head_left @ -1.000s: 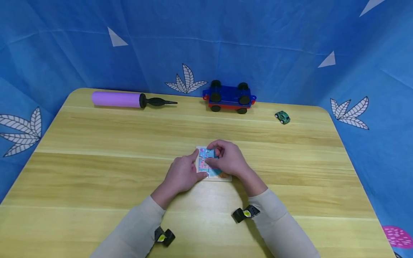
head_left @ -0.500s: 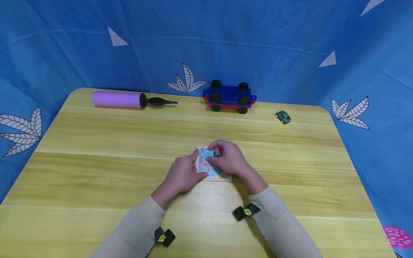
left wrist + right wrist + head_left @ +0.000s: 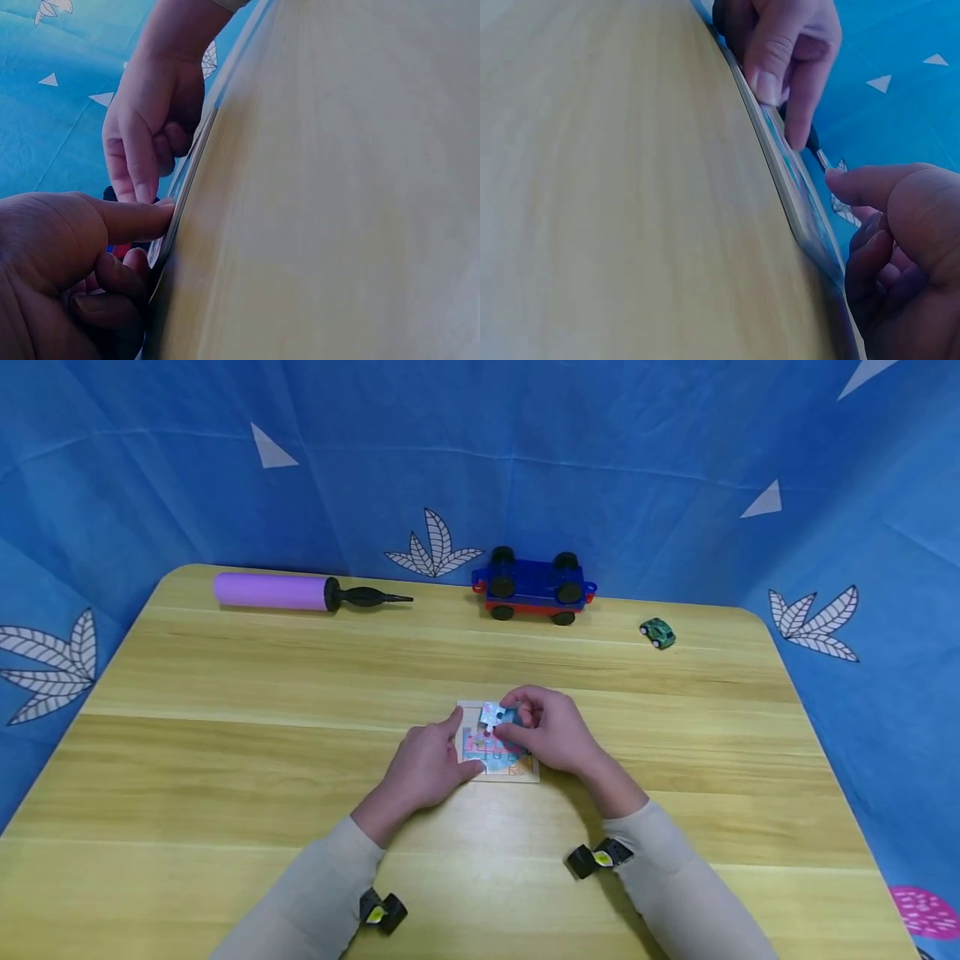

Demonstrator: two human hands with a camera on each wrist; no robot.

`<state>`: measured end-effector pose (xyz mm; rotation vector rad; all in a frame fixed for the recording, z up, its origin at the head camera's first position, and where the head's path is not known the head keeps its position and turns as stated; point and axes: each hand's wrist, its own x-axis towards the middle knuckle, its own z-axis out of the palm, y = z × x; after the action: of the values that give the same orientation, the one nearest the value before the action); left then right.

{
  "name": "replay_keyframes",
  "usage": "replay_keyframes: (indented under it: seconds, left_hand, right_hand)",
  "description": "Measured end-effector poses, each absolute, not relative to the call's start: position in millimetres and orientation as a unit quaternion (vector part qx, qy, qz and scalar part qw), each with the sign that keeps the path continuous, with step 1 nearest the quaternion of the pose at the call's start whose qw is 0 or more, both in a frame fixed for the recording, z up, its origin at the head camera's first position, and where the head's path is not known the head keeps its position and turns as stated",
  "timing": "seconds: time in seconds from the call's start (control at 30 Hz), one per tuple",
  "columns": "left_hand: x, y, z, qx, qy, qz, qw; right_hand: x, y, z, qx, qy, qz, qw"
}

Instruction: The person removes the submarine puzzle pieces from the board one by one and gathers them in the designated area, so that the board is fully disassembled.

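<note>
A small wooden jigsaw tray [image 3: 510, 779] lies flat on the table with a pink, blue and orange picture in it. My left hand [image 3: 427, 764] holds the tray at its left side, index finger at the upper left edge and thumb on the near rim. Between thumb and index finger, my right hand [image 3: 551, 727] pinches a light-blue puzzle piece [image 3: 492, 715] over the tray's upper part. Bare board shows at the tray's upper left corner, and joined pieces fill its lower part. The right hand covers the tray's right side.
Along the far edge of the wooden table [image 3: 225, 760] lie a purple hand pump [image 3: 273, 592], a blue and red toy wagon [image 3: 534, 585] with wheels up, and a small green toy car [image 3: 657, 632]. A blue patterned cloth [image 3: 600, 460] hangs behind.
My right hand has shifted right, drawing the light-blue puzzle piece away from the tray's upper left corner and tilting it. My left hand stays in place on the tray.
</note>
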<state>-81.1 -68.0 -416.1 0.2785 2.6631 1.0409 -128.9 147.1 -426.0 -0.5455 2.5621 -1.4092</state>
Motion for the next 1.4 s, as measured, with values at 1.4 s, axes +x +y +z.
replay_keyframes:
  seconds: [1.4]
  left_hand:
    - [-81.1, -68.3, -419.7, 0.1, 0.923, 0.351, 0.126]
  right_hand:
    - [-140.5, 241.3, -429.5, -0.145, 0.871, -0.455, 0.119]
